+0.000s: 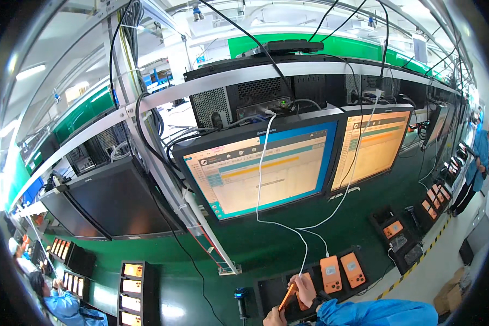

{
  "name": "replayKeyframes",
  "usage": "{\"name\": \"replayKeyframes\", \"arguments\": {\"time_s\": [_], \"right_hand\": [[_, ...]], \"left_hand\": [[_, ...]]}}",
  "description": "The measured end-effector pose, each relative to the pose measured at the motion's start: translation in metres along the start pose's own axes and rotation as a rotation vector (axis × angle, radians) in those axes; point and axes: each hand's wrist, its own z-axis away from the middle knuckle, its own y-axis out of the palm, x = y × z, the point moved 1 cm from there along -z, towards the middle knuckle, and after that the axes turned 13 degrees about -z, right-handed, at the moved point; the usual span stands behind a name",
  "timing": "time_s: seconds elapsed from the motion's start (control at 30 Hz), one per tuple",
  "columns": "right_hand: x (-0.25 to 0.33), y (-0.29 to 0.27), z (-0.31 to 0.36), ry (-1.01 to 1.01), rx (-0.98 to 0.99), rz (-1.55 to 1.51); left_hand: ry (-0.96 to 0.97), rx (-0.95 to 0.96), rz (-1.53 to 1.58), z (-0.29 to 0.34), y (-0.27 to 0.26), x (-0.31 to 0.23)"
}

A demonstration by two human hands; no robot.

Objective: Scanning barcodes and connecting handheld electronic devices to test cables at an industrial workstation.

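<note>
Low in the view, an orange phone [287, 298] is tilted nearly edge-on between my two hands. My left hand [275, 318] grips its lower end. At the phone's upper end my right hand [305, 293] is closed, its fingers pinched where a white cable [306, 251] comes down; the plug itself is hidden. Just beside and partly behind my right hand lies another orange phone [309, 281]. To its right, in the black tray [266, 290], rest an orange phone [330, 275] with a white cable at its top edge and one more orange phone [353, 270].
Two lit monitors [261, 171] hang above the green bench [185, 271]; dark monitors [119, 201] are at left. A black handheld device [240, 302] stands left of the tray. Black racks [150, 293] hold orange phones. Blue-clad people [65, 309] are at far left and right.
</note>
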Motion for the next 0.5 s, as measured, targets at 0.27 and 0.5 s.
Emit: {"name": "replayKeyframes", "arguments": {"time_s": [0.27, 0.5], "right_hand": [[-0.015, -0.014, 0.003, 0.125, -0.075, -0.076], [0.001, -0.017, -0.008, -0.143, -0.04, 0.352]], "left_hand": [[0.024, -0.003, -0.045, 0.003, 0.01, 0.005], [0.066, -0.07, -0.08, 0.001, 0.008, 0.0]]}}
